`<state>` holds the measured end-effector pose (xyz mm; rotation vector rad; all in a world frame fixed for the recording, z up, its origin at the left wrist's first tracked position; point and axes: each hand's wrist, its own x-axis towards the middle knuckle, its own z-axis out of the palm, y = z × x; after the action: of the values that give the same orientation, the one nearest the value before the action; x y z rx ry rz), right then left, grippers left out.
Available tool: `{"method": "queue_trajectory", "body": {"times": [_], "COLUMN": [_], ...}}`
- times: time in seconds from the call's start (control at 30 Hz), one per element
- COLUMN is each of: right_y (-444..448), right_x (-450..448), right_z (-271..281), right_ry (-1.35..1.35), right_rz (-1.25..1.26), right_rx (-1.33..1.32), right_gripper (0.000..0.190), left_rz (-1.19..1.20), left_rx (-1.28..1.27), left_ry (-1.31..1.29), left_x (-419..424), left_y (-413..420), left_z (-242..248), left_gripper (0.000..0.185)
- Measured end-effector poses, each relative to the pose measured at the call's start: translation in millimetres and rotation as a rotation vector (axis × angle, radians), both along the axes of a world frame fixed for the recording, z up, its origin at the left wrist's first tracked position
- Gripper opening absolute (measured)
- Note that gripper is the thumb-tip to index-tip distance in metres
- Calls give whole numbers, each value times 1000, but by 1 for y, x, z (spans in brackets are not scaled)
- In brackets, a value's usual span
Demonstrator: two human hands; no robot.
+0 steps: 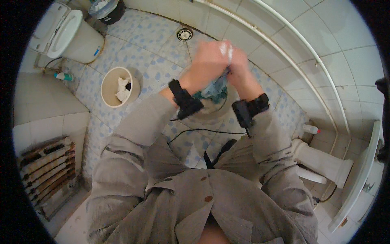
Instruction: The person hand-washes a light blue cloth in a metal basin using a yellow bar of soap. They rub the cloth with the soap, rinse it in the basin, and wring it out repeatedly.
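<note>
Both my hands are raised close together above a light basin (211, 113) on the tiled floor. My left hand (211, 59) and my right hand (239, 62) meet around a bunched cloth (214, 87), blue-green and wet-looking, which hangs down between them. White suds or white cloth show at the knuckles. Blur hides how the fingers lie. Below the hands, the lower part of the cloth reaches into the basin's opening. Each wrist wears a black strapped device, and the sleeves are grey-brown.
A cream bucket (105, 88) holding white and dark cloth stands at the left. Beyond it are a toilet (86, 42), a lined bin (114, 13) and a green-white bottle (65, 77). A floor drain (185, 35) lies ahead. Pipes (292, 62) cross the right wall near a washbasin pedestal (320, 161).
</note>
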<state>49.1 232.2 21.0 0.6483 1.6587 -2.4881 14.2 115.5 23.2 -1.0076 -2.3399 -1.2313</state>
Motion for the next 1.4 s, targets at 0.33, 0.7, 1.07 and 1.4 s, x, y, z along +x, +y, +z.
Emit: {"method": "queue_trajectory", "body": {"times": [0.33, 0.7, 1.07, 1.4], "right_y": [13, 54, 53, 39], "right_x": [-7, 4, -5, -1], "right_z": [5, 48, 33, 44], "right_ry": [76, 217, 269, 290], "right_rz": [94, 338, 203, 189], "right_rx": [-93, 214, 199, 121], "right_gripper": [36, 32, 25, 31], "left_rz": [-9, -282, -213, -240], "left_rx": [28, 175, 553, 263], "left_ry": [-282, -427, -752, -557], "left_x": [-53, -45, -32, -34], "left_y": [-25, -51, -28, -36], "left_z": [-9, 16, 19, 24], "left_gripper": [32, 26, 25, 33]}}
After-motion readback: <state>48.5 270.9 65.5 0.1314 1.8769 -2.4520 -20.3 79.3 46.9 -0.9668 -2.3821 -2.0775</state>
